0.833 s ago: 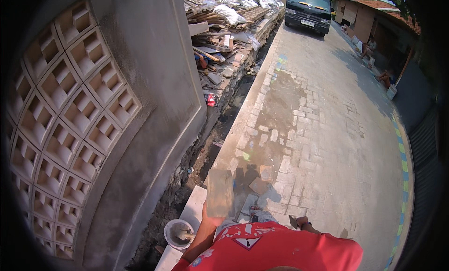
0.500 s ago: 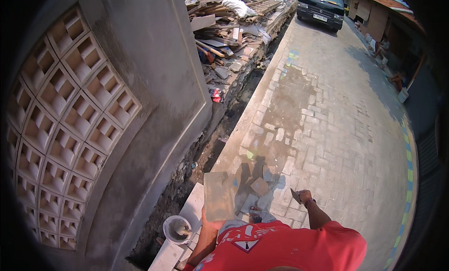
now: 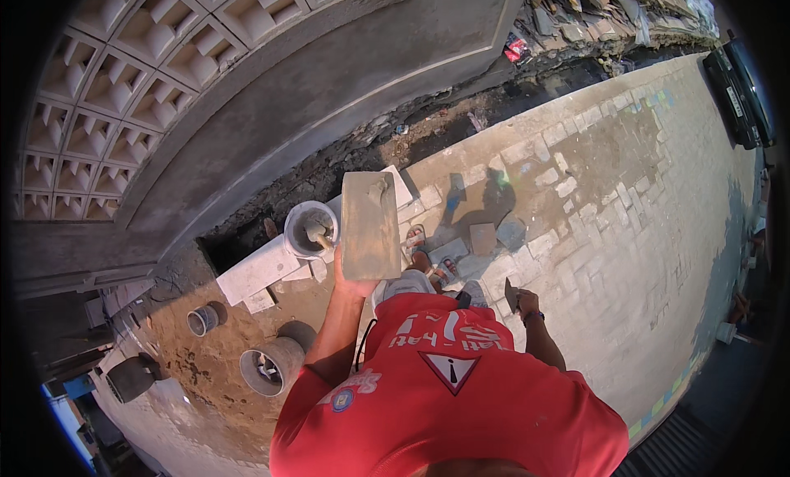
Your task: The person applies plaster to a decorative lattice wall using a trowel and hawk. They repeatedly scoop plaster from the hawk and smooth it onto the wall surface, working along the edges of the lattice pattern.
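Observation:
My left hand (image 3: 351, 284) supports a flat rectangular grey board (image 3: 366, 234) from below, with a dab of mortar near its top. My right hand (image 3: 527, 304), low beside my hip, grips the handle of a metal trowel (image 3: 511, 296). Just left of the board is a white bucket (image 3: 296, 246) containing grey mortar and a wooden-handled tool (image 3: 321, 237), standing on a pale slab ledge (image 3: 251, 275). Sandalled feet (image 3: 417, 261) show below me, near loose square tiles (image 3: 482, 238).
An open drain (image 3: 395, 135) runs below the block-pattern wall (image 3: 148, 57). Rubble (image 3: 609, 16) lies beyond, a dark van (image 3: 732, 90) stands on the paved lane (image 3: 634, 288). Buckets (image 3: 270, 366) sit on sand at lower left. People (image 3: 738, 307) sit along the right edge.
My view has tipped down and turned, bringing the sand and buckets into sight. Since half a second ago, my trowel hand appears drawn back toward my body.

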{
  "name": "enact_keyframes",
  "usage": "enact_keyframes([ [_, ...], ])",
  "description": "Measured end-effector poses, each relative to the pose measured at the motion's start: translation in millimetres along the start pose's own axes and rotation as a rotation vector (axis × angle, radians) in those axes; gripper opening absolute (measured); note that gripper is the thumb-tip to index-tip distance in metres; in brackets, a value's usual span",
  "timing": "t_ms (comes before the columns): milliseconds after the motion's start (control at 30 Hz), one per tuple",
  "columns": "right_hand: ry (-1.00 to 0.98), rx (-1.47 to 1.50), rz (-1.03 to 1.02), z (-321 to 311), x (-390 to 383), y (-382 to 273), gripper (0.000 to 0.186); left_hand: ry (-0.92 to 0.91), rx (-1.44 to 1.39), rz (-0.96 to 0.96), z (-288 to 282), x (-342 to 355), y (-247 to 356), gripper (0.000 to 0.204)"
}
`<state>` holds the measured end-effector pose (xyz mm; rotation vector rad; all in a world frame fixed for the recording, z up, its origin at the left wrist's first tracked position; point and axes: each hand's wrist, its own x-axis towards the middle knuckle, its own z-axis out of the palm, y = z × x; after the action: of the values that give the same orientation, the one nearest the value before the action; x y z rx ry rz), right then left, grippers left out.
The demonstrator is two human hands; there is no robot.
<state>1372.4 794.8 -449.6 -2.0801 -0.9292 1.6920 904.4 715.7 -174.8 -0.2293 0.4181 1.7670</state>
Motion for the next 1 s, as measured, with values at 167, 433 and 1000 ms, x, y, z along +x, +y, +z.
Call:
enact_keyframes([
  [167, -0.156, -0.305, 0.068, -3, 21, -52, 0.005, 0.037, -0.06, 0.209, -6, 9, 51, 0.035],
  [433, -0.303, -0.134, -0.2, 87, 16, -257, 0.03, 0.033, -0.027, 0.215, -1, 62, 71, 0.037],
  [1000, -0.774, -0.268, -1.012, 246, -142, -610, 0.035, -0.082, 0.529, 0.487, 133, 206, 50, 0.051],
])
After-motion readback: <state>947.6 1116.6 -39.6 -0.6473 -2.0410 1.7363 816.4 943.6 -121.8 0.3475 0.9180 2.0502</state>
